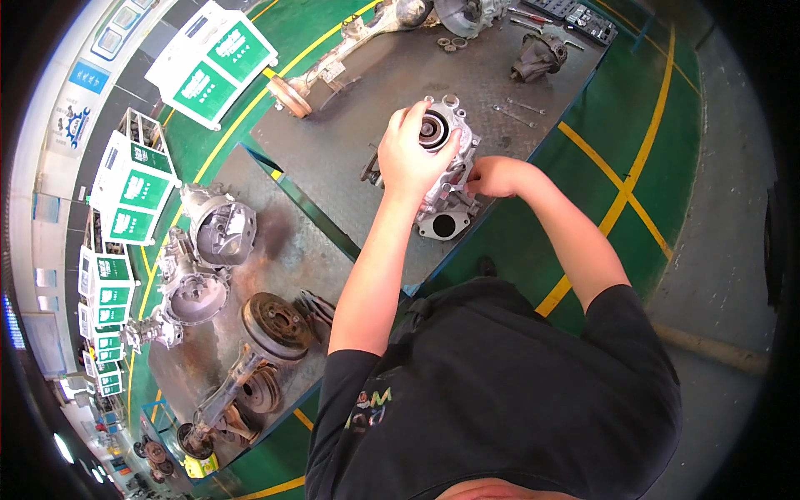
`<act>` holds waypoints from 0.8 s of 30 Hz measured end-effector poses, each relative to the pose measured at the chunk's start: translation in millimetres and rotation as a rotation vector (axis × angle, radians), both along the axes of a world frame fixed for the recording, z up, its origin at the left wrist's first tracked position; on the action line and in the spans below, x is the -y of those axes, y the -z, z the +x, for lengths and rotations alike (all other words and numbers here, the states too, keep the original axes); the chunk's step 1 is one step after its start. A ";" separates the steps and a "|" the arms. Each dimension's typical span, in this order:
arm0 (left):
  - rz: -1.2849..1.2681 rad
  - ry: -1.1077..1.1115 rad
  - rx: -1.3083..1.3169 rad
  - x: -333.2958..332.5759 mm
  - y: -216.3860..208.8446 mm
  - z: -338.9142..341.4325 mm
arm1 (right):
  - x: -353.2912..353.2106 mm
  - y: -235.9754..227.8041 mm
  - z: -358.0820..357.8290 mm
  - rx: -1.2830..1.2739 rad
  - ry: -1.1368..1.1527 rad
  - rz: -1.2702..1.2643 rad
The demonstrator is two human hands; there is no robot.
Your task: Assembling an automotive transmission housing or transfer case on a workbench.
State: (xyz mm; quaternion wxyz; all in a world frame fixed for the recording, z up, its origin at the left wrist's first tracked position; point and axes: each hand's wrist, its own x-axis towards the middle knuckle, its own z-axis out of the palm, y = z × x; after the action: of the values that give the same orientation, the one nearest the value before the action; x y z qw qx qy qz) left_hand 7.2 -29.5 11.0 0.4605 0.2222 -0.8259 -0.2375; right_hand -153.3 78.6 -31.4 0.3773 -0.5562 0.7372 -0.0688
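A silver cast-metal gearbox housing stands near the front edge of the dark metal workbench. It has a round bearing and shaft end on top and a flange with a dark round hole on its near side. Over the housing's left side lies my left hand, its fingers and thumb wrapped around the bearing end. My right hand is closed against the housing's right side, fingers curled in. What sits between those fingers is too small and hidden to make out.
Two wrenches lie right of the housing. Farther back are a differential, an axle and a socket set. A second bench at left holds bell housings and a brake drum axle. White-green cabinets stand beyond.
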 end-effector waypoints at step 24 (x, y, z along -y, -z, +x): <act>0.037 0.016 -0.011 -1.8 -0.7 2.0 | -72.9 69.2 107.2 1.332 0.883 -0.046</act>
State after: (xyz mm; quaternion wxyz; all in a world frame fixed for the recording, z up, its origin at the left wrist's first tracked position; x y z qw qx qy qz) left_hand 9.2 -27.7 11.7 0.4590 0.2229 -0.8205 -0.2577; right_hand -46.2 151.5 -100.6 0.6647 -0.0627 0.5072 -0.5449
